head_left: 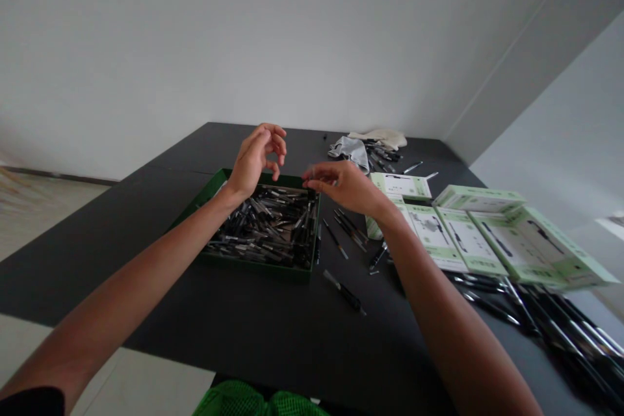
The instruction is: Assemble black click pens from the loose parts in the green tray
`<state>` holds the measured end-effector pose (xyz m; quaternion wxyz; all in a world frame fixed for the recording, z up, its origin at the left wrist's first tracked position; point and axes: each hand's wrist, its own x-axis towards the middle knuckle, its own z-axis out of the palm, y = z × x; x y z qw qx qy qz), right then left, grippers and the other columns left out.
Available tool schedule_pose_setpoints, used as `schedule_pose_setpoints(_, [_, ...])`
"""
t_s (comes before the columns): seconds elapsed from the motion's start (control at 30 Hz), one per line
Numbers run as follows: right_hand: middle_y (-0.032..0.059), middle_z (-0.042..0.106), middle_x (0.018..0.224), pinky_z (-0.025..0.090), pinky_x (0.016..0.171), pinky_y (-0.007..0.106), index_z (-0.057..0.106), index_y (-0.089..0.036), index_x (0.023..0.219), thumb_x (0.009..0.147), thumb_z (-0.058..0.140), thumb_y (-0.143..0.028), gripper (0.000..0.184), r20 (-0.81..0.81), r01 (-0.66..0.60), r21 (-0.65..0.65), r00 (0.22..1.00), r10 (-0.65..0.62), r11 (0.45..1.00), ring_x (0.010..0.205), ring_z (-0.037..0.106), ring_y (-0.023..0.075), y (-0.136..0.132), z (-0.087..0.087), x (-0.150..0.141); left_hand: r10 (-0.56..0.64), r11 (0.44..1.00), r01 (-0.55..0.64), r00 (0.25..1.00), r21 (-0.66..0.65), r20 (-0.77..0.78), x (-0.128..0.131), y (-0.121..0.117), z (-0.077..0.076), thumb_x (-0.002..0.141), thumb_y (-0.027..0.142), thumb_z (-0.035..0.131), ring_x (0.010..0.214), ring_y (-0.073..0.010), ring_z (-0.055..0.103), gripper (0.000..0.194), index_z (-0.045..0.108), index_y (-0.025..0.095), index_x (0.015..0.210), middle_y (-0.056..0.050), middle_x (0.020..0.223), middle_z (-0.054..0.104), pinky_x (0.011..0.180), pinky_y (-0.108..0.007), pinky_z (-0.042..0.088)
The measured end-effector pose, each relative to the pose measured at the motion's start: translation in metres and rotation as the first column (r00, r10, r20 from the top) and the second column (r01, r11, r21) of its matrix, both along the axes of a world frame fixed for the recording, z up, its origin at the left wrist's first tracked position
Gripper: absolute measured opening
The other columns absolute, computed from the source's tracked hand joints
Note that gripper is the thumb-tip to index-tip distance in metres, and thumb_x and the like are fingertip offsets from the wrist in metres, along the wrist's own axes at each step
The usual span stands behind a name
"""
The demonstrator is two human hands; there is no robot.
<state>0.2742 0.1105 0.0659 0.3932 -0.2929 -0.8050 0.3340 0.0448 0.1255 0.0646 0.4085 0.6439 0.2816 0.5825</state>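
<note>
A green tray (pixel 205 196) full of black and silver pens stands on the dark table (pixel 253 331). My left hand (pixel 257 155) hovers above the tray's far side, fingers curled and apart, holding nothing that I can see. My right hand (pixel 341 185) is over the tray's right far corner, palm down, with thumb and fingertips pinched together near the pens; whether anything sits in the pinch is not visible. Loose pens (pixel 344 234) lie on the table just right of the tray.
Several light green flat boxes (pixel 468 237) lie in a row at the right, with more black pens (pixel 546 318) in front of them. A grey cloth (pixel 351 148) and a pale one lie at the far edge. A white wall rises behind.
</note>
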Motion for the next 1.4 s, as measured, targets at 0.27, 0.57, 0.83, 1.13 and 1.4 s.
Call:
schedule_pose_setpoints(0.27, [0.0073, 0.081, 0.097, 0.06, 0.082, 0.036, 0.076, -0.017, 0.106, 0.093, 0.071, -0.041, 0.029, -0.119, 0.026, -0.018, 0.993, -0.028, 1.0, 0.082, 0.072, 0.0172, 0.007, 0.002, 0.006, 0.061, 0.991, -0.064, 0.998, -0.114, -0.027, -0.005, 0.015, -0.025, 0.093, 0.061, 0.055, 0.058, -0.013, 0.055, 0.038, 0.058, 0.024, 0.1, 0.0, 0.078, 0.056, 0.037, -0.018, 0.042])
schedule_pose_setpoints(0.57, [0.0077, 0.079, 0.102, 0.06, 0.088, 0.036, 0.076, -0.016, 0.108, 0.093, 0.071, -0.041, 0.029, -0.16, 0.039, -0.044, 0.986, -0.046, 0.998, 0.089, 0.072, 0.0172, 0.015, -0.005, 0.009, -0.013, 0.986, 0.002, 0.998, -0.165, -0.065, 0.001, 0.019, -0.037, 0.091, 0.066, 0.06, 0.057, -0.0133, 0.055, 0.045, 0.062, 0.022, 0.099, 0.001, 0.077, 0.057, 0.036, -0.017, 0.04])
schedule_pose_setpoints(0.83, [0.008, 0.078, 0.098, 0.059, 0.084, 0.036, 0.077, -0.016, 0.107, 0.093, 0.071, -0.042, 0.03, -0.174, 0.086, -0.018, 0.981, -0.088, 0.996, 0.084, 0.071, 0.0168, 0.016, -0.003, 0.003, -0.089, 0.972, 0.066, 0.992, -0.227, -0.089, 0.006, 0.014, -0.046, 0.093, 0.068, 0.06, 0.058, -0.0144, 0.058, 0.049, 0.062, 0.02, 0.1, 0.0, 0.075, 0.059, 0.036, -0.018, 0.042])
schedule_pose_setpoints(1.13, [0.0074, 0.077, 0.103, 0.059, 0.086, 0.035, 0.074, -0.017, 0.113, 0.096, 0.068, -0.042, 0.031, -0.201, 0.07, 0.009, 0.977, -0.067, 0.998, 0.09, 0.071, 0.0173, 0.012, -0.002, 0.002, -0.202, 0.928, 0.166, 0.976, -0.335, -0.077, 0.013, 0.013, -0.058, 0.091, 0.071, 0.061, 0.058, -0.0156, 0.062, 0.053, 0.063, 0.019, 0.1, -0.001, 0.077, 0.061, 0.036, -0.021, 0.049])
schedule_pose_setpoints(1.4, [0.0068, 0.078, 0.103, 0.06, 0.086, 0.033, 0.075, -0.016, 0.11, 0.095, 0.071, -0.04, 0.028, -0.27, 0.032, -0.048, 0.962, -0.044, 0.998, 0.089, 0.072, 0.0157, 0.009, 0.008, 0.01, -0.25, 0.9, 0.201, 0.965, -0.386, -0.08, 0.015, 0.015, -0.062, 0.09, 0.075, 0.06, 0.059, -0.015, 0.061, 0.058, 0.061, 0.018, 0.101, -0.002, 0.078, 0.06, 0.036, -0.021, 0.05])
